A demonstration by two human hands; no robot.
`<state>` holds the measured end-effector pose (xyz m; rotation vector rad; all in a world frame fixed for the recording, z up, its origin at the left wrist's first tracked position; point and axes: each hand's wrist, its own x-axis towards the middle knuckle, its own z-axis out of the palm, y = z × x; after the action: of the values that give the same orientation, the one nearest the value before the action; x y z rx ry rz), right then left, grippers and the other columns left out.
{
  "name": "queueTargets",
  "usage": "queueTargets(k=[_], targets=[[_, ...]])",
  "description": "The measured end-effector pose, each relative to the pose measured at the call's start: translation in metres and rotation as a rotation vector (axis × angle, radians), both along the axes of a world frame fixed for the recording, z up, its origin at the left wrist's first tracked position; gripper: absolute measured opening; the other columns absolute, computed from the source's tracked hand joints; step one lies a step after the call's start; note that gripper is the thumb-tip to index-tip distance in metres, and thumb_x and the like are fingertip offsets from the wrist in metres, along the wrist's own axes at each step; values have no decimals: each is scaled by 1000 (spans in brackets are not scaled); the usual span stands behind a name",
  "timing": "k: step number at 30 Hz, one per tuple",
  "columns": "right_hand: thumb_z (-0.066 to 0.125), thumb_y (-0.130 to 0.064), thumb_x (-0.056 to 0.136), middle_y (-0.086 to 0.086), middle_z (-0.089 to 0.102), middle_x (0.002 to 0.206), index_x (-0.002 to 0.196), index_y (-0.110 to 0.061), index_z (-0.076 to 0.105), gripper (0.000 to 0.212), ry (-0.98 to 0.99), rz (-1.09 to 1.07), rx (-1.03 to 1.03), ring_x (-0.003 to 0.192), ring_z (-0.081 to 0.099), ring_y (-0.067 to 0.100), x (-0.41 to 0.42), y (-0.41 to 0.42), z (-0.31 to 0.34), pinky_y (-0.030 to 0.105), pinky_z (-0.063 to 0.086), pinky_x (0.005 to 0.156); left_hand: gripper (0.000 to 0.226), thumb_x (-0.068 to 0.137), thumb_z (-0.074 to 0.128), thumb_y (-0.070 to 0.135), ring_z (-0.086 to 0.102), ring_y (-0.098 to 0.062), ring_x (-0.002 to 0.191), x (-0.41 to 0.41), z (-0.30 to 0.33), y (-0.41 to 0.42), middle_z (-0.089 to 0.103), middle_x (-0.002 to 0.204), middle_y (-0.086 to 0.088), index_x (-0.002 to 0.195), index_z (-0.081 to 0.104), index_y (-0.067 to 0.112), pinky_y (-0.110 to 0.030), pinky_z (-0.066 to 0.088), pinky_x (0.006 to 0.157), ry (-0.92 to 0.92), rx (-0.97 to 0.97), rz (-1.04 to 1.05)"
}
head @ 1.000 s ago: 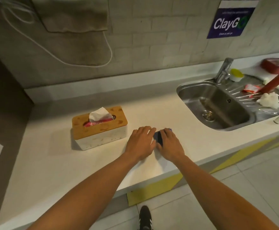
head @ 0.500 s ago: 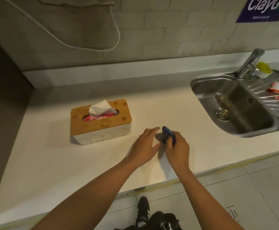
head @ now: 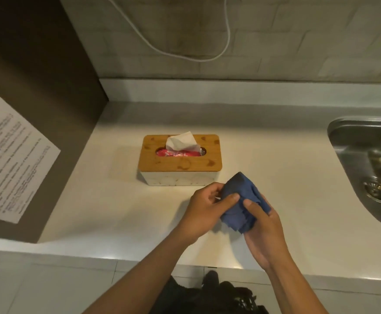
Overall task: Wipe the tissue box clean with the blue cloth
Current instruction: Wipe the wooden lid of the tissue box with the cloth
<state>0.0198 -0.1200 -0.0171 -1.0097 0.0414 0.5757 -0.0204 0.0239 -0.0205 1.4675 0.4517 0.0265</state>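
The tissue box (head: 180, 163) has a wooden lid, a white body and a white tissue sticking up from its slot; it stands on the white counter (head: 117, 211). The blue cloth (head: 239, 202) is bunched up just in front of and to the right of the box, lifted off the counter. My left hand (head: 204, 209) grips the cloth's left side with thumb and fingers. My right hand (head: 262, 232) holds its right and lower part. Neither hand touches the box.
A steel sink (head: 370, 164) with a drain lies at the right edge. A dark panel with a printed paper sheet (head: 10, 159) stands at the left. A white cable (head: 185, 53) hangs on the tiled wall behind. The counter's front edge runs below my wrists.
Both hands have lifted the blue cloth off the counter and bunched it between them. The view has swung left and down, so the box now sits near the centre.
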Motion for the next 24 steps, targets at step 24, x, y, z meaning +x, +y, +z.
queueTargets(k=[24], targets=[[54,-2,91,-6,67,110,120,-21,66,36,-1166,-279,-1112,98,55,19,25,77,2,33,50,76,83,80,77,55,37,-15,138,-47,26,190,32,154,9,148,38,28,-46,43,111,16,1044,-7]])
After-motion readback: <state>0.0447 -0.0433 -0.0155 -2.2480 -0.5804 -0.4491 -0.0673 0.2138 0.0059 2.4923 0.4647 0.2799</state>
